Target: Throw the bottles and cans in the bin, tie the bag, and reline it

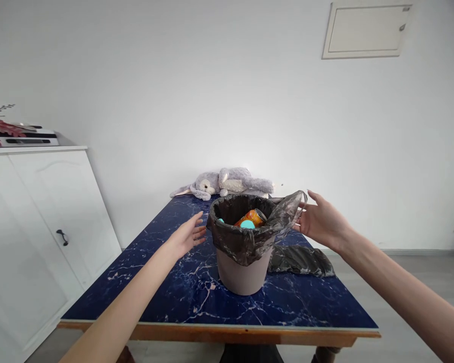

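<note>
A small grey bin [243, 275] lined with a black bag [245, 242] stands on the blue marbled table [174, 292]. Inside it lie an orange can [251, 218] and turquoise items [247, 225]. My left hand [187, 236] reaches toward the bin's left rim, fingers stretched out, just short of the bag. My right hand [320, 221] is at the bin's right side, fingers spread, touching the raised edge of the bag there. Neither hand has closed on anything.
A folded black bag [300, 260] lies on the table right of the bin. A grey plush toy [227, 182] lies at the table's far edge by the wall. A white cabinet [38, 222] stands at the left.
</note>
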The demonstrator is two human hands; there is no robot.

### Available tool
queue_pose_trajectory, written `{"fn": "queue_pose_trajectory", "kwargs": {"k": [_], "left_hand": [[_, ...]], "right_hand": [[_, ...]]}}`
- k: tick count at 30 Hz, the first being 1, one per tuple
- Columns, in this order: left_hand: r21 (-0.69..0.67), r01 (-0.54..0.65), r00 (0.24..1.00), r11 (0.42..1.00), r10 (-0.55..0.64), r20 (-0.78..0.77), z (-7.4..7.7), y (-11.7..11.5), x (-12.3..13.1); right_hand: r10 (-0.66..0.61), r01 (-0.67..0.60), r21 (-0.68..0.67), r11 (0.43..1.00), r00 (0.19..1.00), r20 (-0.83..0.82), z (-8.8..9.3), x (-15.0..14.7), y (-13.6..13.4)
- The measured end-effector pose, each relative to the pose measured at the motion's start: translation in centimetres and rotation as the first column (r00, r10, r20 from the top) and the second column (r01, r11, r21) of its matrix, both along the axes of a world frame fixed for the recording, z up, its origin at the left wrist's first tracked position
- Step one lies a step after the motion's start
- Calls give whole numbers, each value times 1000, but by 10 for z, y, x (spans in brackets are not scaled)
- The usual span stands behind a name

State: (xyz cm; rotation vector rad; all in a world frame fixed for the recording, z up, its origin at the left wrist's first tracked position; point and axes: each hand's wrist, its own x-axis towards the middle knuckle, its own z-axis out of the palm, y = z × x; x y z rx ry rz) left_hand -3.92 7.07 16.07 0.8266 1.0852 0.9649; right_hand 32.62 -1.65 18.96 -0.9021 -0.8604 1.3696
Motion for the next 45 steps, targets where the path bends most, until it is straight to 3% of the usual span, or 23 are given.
{"fn": "queue_pose_trajectory", "kwargs": {"k": [5,9,11,14,17,20,23,26,28,31,33,36,38,42,45], "left_hand": [[-150,142,989,978,-148,-28,-7,13,8],[7,219,972,976,-218,81,7,15,17],[121,176,974,977,-190,121,19,13,22],[219,84,985,972,-115,130,39,12,25],[313,-14,991,950,-29,133,59,8,28],[422,-108,986,900,42,163,77,-2,31],[560,-208,974,802,115,196,93,-20,32],[657,-317,948,684,209,240,103,-40,28],[681,-387,922,622,265,282,104,-53,21],[720,-438,897,538,310,314,96,-71,4],[766,-413,905,492,312,287,84,-82,-9],[811,-336,934,479,278,222,61,-93,-28],[774,-307,951,554,214,224,44,-93,-38],[596,-264,947,759,86,309,5,-82,-51],[502,-206,933,840,15,358,-31,-73,-51]], "right_hand": [[-84,74,-125,989,993,-78,25,-10,-2],[-34,30,-131,991,999,-30,40,-13,-3],[-33,40,-90,995,997,76,43,-11,-1],[-128,137,-18,990,962,241,43,-8,4],[-205,201,44,979,938,279,45,-7,2],[-299,239,221,945,908,295,52,-4,-8],[-415,293,400,868,871,263,60,1,-24],[-509,359,493,793,834,212,60,5,-45],[-524,390,494,777,836,164,53,8,-61],[-493,425,390,817,866,87,33,14,-85],[-446,415,301,859,894,39,14,21,-97],[-370,368,182,912,929,-20,-20,32,-106],[-362,366,100,925,930,-59,-42,39,-107],[-351,353,-10,936,928,-121,-82,42,-100],[-309,313,-8,950,935,-174,-114,35,-94]]}}
